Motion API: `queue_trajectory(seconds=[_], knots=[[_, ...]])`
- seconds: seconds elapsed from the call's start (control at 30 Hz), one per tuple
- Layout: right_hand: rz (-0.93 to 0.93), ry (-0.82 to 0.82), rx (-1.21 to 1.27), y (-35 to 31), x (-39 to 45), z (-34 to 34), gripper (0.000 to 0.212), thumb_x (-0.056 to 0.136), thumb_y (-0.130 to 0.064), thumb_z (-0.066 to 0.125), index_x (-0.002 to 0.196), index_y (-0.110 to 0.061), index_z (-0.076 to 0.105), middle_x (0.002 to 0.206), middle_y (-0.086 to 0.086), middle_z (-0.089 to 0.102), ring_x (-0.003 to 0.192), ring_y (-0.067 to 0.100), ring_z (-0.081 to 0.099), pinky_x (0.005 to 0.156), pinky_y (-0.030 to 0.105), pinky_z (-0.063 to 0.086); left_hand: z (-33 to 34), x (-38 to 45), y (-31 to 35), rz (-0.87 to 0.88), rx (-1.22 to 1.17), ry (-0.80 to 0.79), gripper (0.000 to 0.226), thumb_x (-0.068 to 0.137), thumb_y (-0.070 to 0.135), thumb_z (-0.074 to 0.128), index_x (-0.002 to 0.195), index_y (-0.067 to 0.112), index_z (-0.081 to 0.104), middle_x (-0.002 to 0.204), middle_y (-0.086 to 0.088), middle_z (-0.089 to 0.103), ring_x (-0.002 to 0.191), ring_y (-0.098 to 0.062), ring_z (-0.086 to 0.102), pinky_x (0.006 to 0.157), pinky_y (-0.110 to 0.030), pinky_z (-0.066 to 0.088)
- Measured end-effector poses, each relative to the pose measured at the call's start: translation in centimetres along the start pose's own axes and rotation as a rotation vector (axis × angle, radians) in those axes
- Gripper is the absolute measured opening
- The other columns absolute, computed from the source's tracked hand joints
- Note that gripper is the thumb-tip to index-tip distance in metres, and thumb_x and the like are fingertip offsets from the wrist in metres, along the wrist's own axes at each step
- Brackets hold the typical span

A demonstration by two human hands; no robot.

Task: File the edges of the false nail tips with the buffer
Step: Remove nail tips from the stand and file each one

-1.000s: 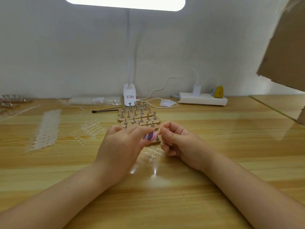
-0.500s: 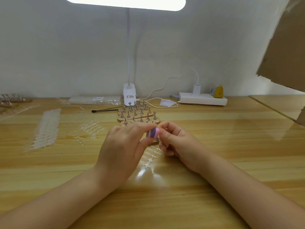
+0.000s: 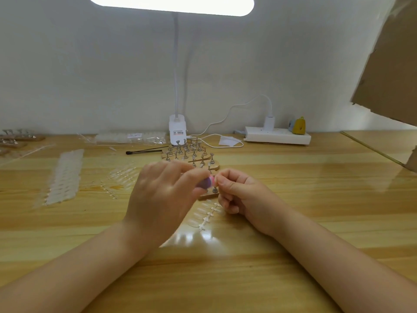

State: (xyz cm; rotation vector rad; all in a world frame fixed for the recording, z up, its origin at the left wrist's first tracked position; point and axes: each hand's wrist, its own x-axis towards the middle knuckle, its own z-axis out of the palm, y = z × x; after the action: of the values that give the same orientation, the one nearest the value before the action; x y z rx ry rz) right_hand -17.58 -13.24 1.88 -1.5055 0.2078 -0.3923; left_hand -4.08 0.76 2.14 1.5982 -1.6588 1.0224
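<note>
My left hand [image 3: 162,199] pinches a small pink and purple buffer [image 3: 206,182] between thumb and fingers, just above the table's middle. My right hand [image 3: 243,195] meets it from the right, its fingertips pinched at the buffer's end on a clear nail tip too small to make out. Below the hands a strip of clear false nail tips [image 3: 205,216] lies on the wood. The left hand is blurred.
Wooden stands with metal nail holders [image 3: 191,154] sit just behind the hands. More strips of nail tips [image 3: 64,177] lie at the left. A lamp base [image 3: 177,129], a power strip [image 3: 277,136], black tweezers [image 3: 144,151] and a cardboard sheet [image 3: 390,64] are farther off.
The left hand has shifted slightly up and right with the buffer, stroking against what the right fingertips hold. The right hand stays almost in place.
</note>
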Motion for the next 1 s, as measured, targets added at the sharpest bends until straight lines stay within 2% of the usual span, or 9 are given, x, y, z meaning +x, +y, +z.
queue_trajectory(seconds=[0.1,0.2,0.33,0.43,0.53,0.67,0.83,0.93,1.0], knots=[[0.007,-0.029,-0.075,-0.1,-0.1,0.2,0.011,0.094,-0.018,0.056,0.083,-0.015,0.058,0.06,-0.005,0.047,0.053,0.006,0.044,0.05,0.019,0.031,0.3,0.1,0.7,0.152,0.063,0.059,0.016,0.091,0.033,0.066,0.104,0.028,0.06,0.087,0.001,0.068,0.076,-0.021,0.059,0.075,-0.034,0.04],[0.035,-0.022,0.011,-0.4,-0.2,0.1,0.014,0.092,-0.02,0.052,0.08,-0.015,0.055,0.063,-0.001,0.041,0.055,0.01,0.045,0.049,0.02,0.029,0.3,0.0,-0.3,0.128,0.167,0.021,0.013,0.082,0.025,0.076,0.094,0.023,0.073,0.084,-0.001,0.068,0.071,-0.025,0.062,0.073,-0.038,0.041],[0.03,-0.019,-0.001,-0.3,-0.1,0.1,0.018,0.096,-0.018,0.05,0.079,-0.016,0.055,0.066,0.003,0.043,0.054,0.009,0.045,0.048,0.019,0.03,0.1,0.2,-0.5,0.195,0.07,0.112,0.015,0.09,0.03,0.068,0.104,0.027,0.061,0.084,0.003,0.069,0.072,-0.019,0.061,0.074,-0.035,0.042],[0.034,-0.075,-0.061,-0.4,-0.2,0.0,0.017,0.096,-0.023,0.054,0.079,-0.018,0.058,0.075,0.011,0.047,0.058,0.009,0.045,0.052,0.019,0.033,0.4,0.1,0.0,0.263,0.089,0.08,0.02,0.088,0.03,0.071,0.106,0.028,0.061,0.086,0.004,0.069,0.074,-0.018,0.062,0.076,-0.033,0.041],[0.061,-0.11,0.031,-0.8,-0.2,-0.4,0.013,0.087,-0.024,0.054,0.079,-0.015,0.056,0.066,0.001,0.041,0.057,0.01,0.048,0.051,0.019,0.031,0.1,0.0,-1.2,0.151,0.158,0.006,0.007,0.087,0.029,0.071,0.091,0.024,0.074,0.081,0.003,0.069,0.07,-0.022,0.063,0.074,-0.036,0.041],[0.06,-0.075,0.057,-0.6,-0.1,-0.4,0.018,0.089,-0.023,0.059,0.072,-0.018,0.061,0.064,0.001,0.039,0.056,0.011,0.047,0.048,0.019,0.031,-0.3,0.2,-1.6,-0.101,0.164,-0.119,0.022,0.091,0.035,0.055,0.088,0.02,0.071,0.075,0.005,0.065,0.068,-0.024,0.059,0.071,-0.039,0.041],[0.064,-0.003,0.088,-0.4,0.1,-0.3,0.015,0.08,-0.027,0.064,0.077,-0.014,0.07,0.06,-0.002,0.047,0.054,0.011,0.046,0.045,0.018,0.032,0.2,-0.6,-1.6,-0.305,0.341,-0.509,0.028,0.088,0.043,0.046,0.085,0.024,0.067,0.076,0.007,0.066,0.073,-0.023,0.056,0.078,-0.037,0.038],[0.06,-0.007,0.064,-0.3,0.2,-0.3,0.016,0.079,-0.03,0.066,0.074,-0.017,0.073,0.057,-0.003,0.048,0.053,0.009,0.045,0.044,0.018,0.032,0.3,-0.6,-1.6,-0.334,0.239,-0.468,0.041,0.087,0.054,0.047,0.109,0.026,0.068,0.091,0.006,0.068,0.084,-0.023,0.061,0.081,-0.038,0.04],[0.056,-0.003,0.05,-0.2,0.3,-0.3,0.02,0.078,-0.034,0.068,0.075,-0.015,0.072,0.056,-0.003,0.048,0.052,0.009,0.044,0.043,0.018,0.031,0.1,-0.2,-1.1,-0.374,-0.093,-0.352,0.049,0.086,0.06,0.044,0.119,0.03,0.063,0.096,0.013,0.067,0.087,-0.013,0.062,0.081,-0.036,0.043]])
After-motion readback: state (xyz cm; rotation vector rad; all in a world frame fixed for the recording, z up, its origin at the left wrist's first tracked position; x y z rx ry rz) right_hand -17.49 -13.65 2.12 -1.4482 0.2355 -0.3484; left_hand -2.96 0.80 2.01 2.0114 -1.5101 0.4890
